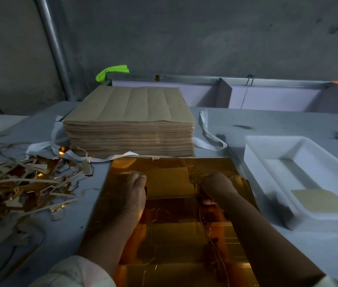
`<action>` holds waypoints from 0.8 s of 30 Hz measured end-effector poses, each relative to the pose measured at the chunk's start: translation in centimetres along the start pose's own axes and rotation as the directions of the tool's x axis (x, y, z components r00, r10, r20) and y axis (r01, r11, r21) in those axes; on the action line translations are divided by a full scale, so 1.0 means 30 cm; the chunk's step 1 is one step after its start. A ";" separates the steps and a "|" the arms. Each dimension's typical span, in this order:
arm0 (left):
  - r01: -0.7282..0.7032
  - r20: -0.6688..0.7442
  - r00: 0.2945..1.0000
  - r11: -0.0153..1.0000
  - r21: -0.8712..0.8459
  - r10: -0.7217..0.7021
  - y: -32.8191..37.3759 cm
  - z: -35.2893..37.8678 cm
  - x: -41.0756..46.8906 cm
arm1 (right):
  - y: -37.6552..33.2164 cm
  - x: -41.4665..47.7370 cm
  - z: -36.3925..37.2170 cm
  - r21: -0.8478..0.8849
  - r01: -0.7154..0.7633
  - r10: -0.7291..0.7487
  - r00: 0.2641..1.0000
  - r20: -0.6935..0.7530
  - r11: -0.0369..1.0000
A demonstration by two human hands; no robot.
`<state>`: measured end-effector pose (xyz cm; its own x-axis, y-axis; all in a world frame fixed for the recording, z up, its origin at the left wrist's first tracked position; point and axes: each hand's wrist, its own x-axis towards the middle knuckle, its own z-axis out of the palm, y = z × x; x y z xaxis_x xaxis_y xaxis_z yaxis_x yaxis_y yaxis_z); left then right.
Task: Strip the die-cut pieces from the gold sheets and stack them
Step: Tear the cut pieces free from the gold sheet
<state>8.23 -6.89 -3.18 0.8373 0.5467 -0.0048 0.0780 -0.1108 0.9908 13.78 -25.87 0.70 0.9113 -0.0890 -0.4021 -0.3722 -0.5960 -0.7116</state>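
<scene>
The left hand (136,191) is pinching a small tan tab (137,173) at its fingertips. The right hand (217,186) is gripping the gold sheet (170,235) in curled fingers, the sheet lying under both hands. A die-cut piece (317,200) is lying in the white tray (267,146) right of the right fingers, and a brown stack (130,125) is sitting beyond the fingertips.

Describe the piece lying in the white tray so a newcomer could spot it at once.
On the grey table, right of the shiny gold sheet, stands a white tray. At its near end lies a pale tan card piece. Unlike the mirror-like sheet and the tangled scrap pile far left, it is matte and lies flat by itself.
</scene>
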 end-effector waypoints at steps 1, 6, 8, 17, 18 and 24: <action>-0.010 -0.012 1.000 1.000 0.004 0.010 -0.004 -0.002 0.002 | 0.000 0.004 0.004 -0.007 0.006 -0.006 1.000 -0.004 1.000; -0.037 -0.048 0.998 0.999 -0.039 0.035 -0.012 -0.003 0.006 | 0.002 0.024 0.024 -0.082 0.111 -0.112 0.994 -0.007 0.990; -0.036 -0.063 0.998 0.998 -0.045 0.033 -0.009 -0.005 0.004 | 0.001 0.024 0.027 -0.110 0.118 -0.120 0.993 -0.016 0.987; 0.003 -0.075 0.997 0.997 -0.083 -0.010 -0.002 -0.017 -0.004 | -0.024 0.024 0.019 -0.227 0.066 -0.050 0.996 0.077 0.972; -0.007 -0.065 0.998 0.997 -0.075 0.002 -0.001 -0.015 -0.006 | -0.028 0.028 0.021 -0.145 0.034 -0.023 0.997 0.076 0.989; -0.024 -0.039 0.999 0.999 -0.043 0.022 0.001 -0.009 -0.007 | -0.041 0.023 0.038 0.081 -0.044 0.036 0.995 0.097 0.996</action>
<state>7.92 -6.78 -3.13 0.8170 0.5762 0.0227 0.0343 -0.0879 0.9955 14.66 -24.28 0.65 0.8759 -0.0322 -0.4814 -0.4246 -0.5251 -0.7375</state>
